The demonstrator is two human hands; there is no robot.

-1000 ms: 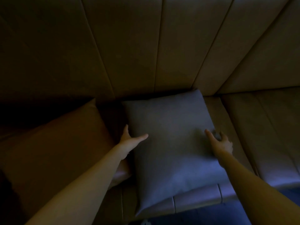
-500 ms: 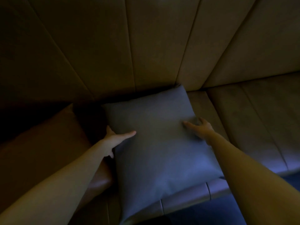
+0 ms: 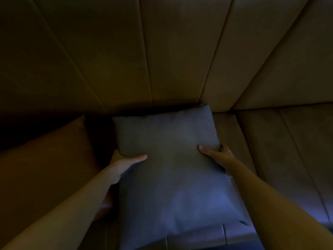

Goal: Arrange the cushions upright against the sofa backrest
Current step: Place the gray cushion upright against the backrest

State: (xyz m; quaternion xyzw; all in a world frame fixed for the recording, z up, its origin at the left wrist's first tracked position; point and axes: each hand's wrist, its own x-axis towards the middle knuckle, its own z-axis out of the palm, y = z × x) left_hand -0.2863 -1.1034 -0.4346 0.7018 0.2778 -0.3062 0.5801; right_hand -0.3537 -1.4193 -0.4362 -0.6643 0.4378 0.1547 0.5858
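A grey cushion (image 3: pixel 171 177) lies flat on the sofa seat, and its far edge reaches the foot of the padded backrest (image 3: pixel 162 60). My left hand (image 3: pixel 124 161) grips its left edge, thumb on top and fingers hidden under the side. On the right edge my right hand (image 3: pixel 216 154) holds it the same way. A brown cushion (image 3: pixel 46 168) lies to the left, leaning in shadow towards the backrest.
The sofa seat (image 3: pixel 288 150) stretches away to the right of the grey cushion. Its front edge (image 3: pixel 198 237) runs along the bottom of the view. The light is dim.
Both hands have closed on the grey cushion's side edges. The view has shifted, and the cushion now sits nearer the middle of the frame.
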